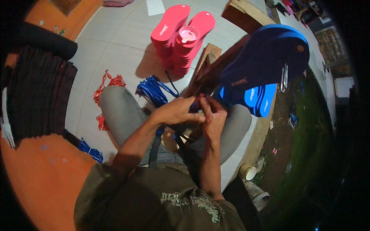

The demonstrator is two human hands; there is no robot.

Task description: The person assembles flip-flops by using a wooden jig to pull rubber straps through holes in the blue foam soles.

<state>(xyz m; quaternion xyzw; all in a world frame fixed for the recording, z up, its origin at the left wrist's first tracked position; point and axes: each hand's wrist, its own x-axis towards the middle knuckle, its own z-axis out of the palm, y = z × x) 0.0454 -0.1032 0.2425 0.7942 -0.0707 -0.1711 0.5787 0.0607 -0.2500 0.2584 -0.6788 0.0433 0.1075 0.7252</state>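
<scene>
In the middle of the frame, the left hand (178, 111) and right hand (213, 115) both pinch a blue strap (195, 106) below the big blue sandal sole (266, 57).

Red sole stack (181, 36): sitting upright on the pale tiled floor (123, 34).
Red straps (106, 88): lying beside the knee.
Blue straps (154, 89): lying bundled nearby.
Small cup (248, 172): standing by the ledge.

place: small home sandal-making workshop on a tiled porch | evidence: stacked red soles (178, 36) and blue soles (256, 98) are lying about | bundles of red straps (105, 92) and blue straps (154, 90) are sitting on the tiled floor (115, 42)
</scene>
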